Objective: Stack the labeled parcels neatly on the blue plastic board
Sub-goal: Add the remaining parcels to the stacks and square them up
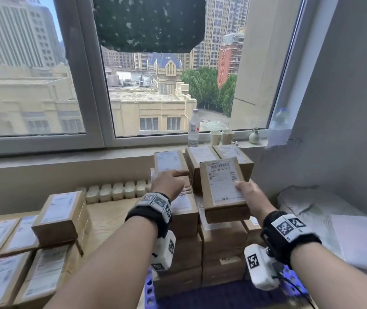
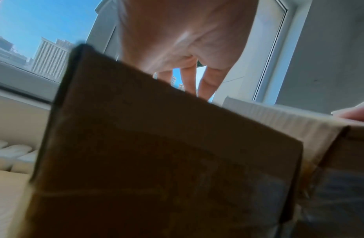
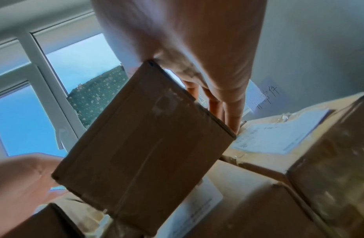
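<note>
R hand (image 1: 248,192) grips labeled parcel (image 1: 224,188), thumb on label, fingers under, held tilted above stack (image 1: 220,253) on blue board (image 1: 150,293). L hand (image 1: 169,181) rests on top parcel (image 1: 170,162) of left column; finger curl unclear. More parcels (image 1: 21,241) on table at left, apart from stack.

I see the blue plastic board (image 1: 149,286) low in the head view, carrying a tall stack of labeled parcels (image 1: 222,246); left, a wooden table (image 1: 109,215) bears more parcels (image 1: 61,217).
</note>
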A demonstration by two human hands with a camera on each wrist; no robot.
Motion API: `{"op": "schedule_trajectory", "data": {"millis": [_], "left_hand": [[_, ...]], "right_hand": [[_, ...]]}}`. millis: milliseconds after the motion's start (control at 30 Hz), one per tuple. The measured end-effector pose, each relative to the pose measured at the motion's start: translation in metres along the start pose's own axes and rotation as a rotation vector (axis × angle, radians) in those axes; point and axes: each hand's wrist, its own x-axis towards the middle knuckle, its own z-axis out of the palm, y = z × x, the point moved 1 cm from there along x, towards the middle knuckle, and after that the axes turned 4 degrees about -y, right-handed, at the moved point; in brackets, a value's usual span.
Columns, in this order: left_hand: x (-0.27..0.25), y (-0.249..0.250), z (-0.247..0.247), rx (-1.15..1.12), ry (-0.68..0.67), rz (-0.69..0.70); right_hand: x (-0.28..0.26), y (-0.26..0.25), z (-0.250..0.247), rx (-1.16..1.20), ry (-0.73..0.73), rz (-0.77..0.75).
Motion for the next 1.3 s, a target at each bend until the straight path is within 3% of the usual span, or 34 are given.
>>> {"op": "schedule_trajectory", "data": {"millis": [67, 200, 367, 500, 600, 1033, 1300], "left_hand": [[0.002, 0.001, 0.005, 0.107, 0.002, -0.016], [0.003, 0.002, 0.015, 0.119, 0.051, -0.019], [0.0, 0.01, 0.024, 0.179, 0.141, -0.004], [0.001, 0.015, 0.033, 0.141, 0.05, -0.002], [-0.001, 0.017, 0.037, 0.16, 0.056, -0.018], [-0.001, 0.022, 0.041, 0.231, 0.051, -0.063], [-0.003, 0.032, 0.04, 0.238, 0.024, -0.077]], "right_hand": [[0.022, 0.016, 0.001, 0.019, -0.032, 0.033], [-0.02, -0.024, 0.015, 0.038, -0.034, 0.127], [-0.025, -0.035, 0.012, 0.051, -0.067, 0.205], [-0.023, -0.038, 0.009, 0.001, -0.097, 0.215], [-0.02, -0.038, 0.009, -0.059, -0.142, 0.23], [0.021, -0.021, 0.008, -0.271, -0.228, 0.12], [-0.014, -0.051, 0.006, -0.614, -0.141, -0.06]]}}
